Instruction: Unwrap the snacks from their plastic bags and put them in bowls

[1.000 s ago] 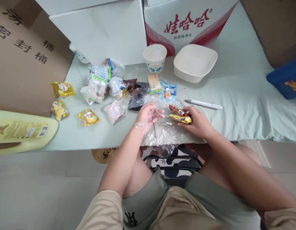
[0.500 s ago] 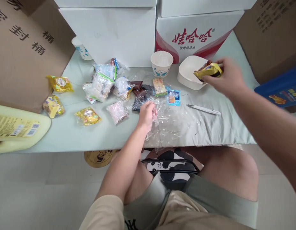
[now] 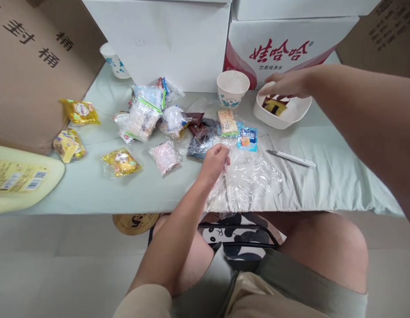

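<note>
My left hand (image 3: 217, 160) is closed on the edge of a clear plastic bag (image 3: 248, 174), which lies crumpled on the cloth beside it. My right hand (image 3: 287, 84) reaches over a white plastic bowl (image 3: 299, 110), fingers stretched out and holding nothing visible. Inside that bowl sits a yellow and dark snack packet (image 3: 274, 106), below the fingers. Close to my left hand lie dark brown wrapped snacks (image 3: 197, 130), a cracker packet (image 3: 227, 121) and a small blue packet (image 3: 247, 139). A pink-white packet (image 3: 165, 157) rests to its left.
A paper cup (image 3: 233, 90) stands left of the bowl, and a white pen (image 3: 293, 158) lies in front. Piled snack packets (image 3: 143, 112) and yellow packets (image 3: 121, 161) are on the left. White cartons (image 3: 172, 48) line the back; a pale yellow bottle (image 3: 26, 176) is at the left edge.
My right hand has put the yellow packet down in the bowl and let go of it. My left hand keeps its hold on the clear bag. The view has shifted slightly.
</note>
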{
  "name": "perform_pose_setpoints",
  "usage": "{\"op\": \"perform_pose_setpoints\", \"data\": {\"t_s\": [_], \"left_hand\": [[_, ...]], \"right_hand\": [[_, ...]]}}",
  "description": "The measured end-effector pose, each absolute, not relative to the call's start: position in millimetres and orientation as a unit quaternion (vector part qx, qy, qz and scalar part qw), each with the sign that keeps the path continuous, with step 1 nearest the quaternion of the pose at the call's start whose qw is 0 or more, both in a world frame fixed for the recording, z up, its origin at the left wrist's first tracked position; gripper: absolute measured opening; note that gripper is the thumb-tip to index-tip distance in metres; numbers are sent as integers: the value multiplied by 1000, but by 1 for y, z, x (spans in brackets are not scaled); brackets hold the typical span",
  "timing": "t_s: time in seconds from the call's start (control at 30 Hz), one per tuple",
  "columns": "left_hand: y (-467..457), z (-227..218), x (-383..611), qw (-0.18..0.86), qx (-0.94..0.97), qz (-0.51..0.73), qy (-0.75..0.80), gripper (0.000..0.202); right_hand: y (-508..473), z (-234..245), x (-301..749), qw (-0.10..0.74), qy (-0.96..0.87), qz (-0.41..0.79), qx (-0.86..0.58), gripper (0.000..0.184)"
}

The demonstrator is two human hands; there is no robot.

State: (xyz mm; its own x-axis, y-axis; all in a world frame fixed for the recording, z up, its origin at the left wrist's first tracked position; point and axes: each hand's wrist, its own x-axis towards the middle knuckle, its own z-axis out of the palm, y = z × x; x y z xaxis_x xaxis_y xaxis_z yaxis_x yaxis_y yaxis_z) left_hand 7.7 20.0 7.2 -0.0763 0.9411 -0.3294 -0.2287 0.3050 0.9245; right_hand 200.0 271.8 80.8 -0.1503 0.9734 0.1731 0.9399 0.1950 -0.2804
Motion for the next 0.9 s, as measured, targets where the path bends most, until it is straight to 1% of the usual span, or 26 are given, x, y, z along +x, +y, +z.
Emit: {"op": "perform_pose_setpoints", "data": {"t_s": [0.03, 0.07, 0.1, 0.17, 0.2, 0.23, 0.27, 0.3, 0.33, 0.37, 0.43, 0.47, 0.53, 0.6, 0.67, 0.73, 0.77, 0.8, 0.87, 0.9], "left_hand": [[20, 8, 7, 597, 324, 489, 548, 19], [20, 9, 6, 598, 321, 485, 551, 19], [20, 10, 5, 600, 318, 480, 555, 19], [19, 11, 4, 608, 309, 471, 560, 19], [18, 12, 4, 612, 306, 468, 559, 19], [18, 12, 5, 616, 304, 465, 559, 19], [17, 11, 5, 619, 305, 459, 559, 20], [17, 10, 5, 623, 311, 448, 561, 19], [17, 9, 4, 626, 322, 435, 562, 18], [17, 7, 3, 625, 336, 423, 563, 17], [18, 4, -5, 606, 370, 413, 570, 13], [18, 3, -11, 580, 387, 420, 581, 13], [18, 2, -25, 532, 399, 427, 612, 12], [14, 3, -38, 481, 403, 451, 635, 13], [5, 7, -42, 370, 429, 508, 649, 12], [-12, 12, -32, 190, 500, 550, 641, 3], [-21, 14, -22, 100, 557, 550, 615, 2], [-29, 16, -9, 68, 642, 525, 555, 6], [-42, 17, 17, 94, 788, 439, 421, 11], [-44, 16, 28, 120, 838, 365, 386, 11]], "right_hand": [[261, 89, 199, 124, -739, 139, -648, 79], [246, 95, 199, 156, -704, 171, -672, 70], [229, 98, 201, 183, -699, 172, -669, 57], [184, 92, 210, 237, -695, 170, -657, 40], [157, 83, 216, 303, -697, 168, -628, 30], [129, 70, 221, 347, -713, 152, -590, 20], [101, 55, 227, 385, -725, 148, -551, 16], [73, 39, 230, 396, -743, 170, -512, 13], [49, 23, 233, 387, -768, 195, -472, 12], [27, 9, 234, 346, -804, 216, -432, 11], [-1, -12, 234, 275, -861, 224, -365, 18], [-7, -17, 234, 237, -881, 214, -350, 23], [-10, -20, 237, 183, -898, 184, -355, 30], [-7, -18, 242, 147, -897, 153, -389, 33], [-6, -13, 246, 122, -889, 131, -422, 35], [-11, -9, 246, 102, -881, 118, -446, 35], [-14, -7, 244, 93, -877, 114, -458, 34], [-18, -5, 242, 84, -871, 109, -471, 32], [-25, -2, 240, 74, -861, 102, -493, 28], [-26, 0, 239, 75, -857, 102, -499, 26]]}}
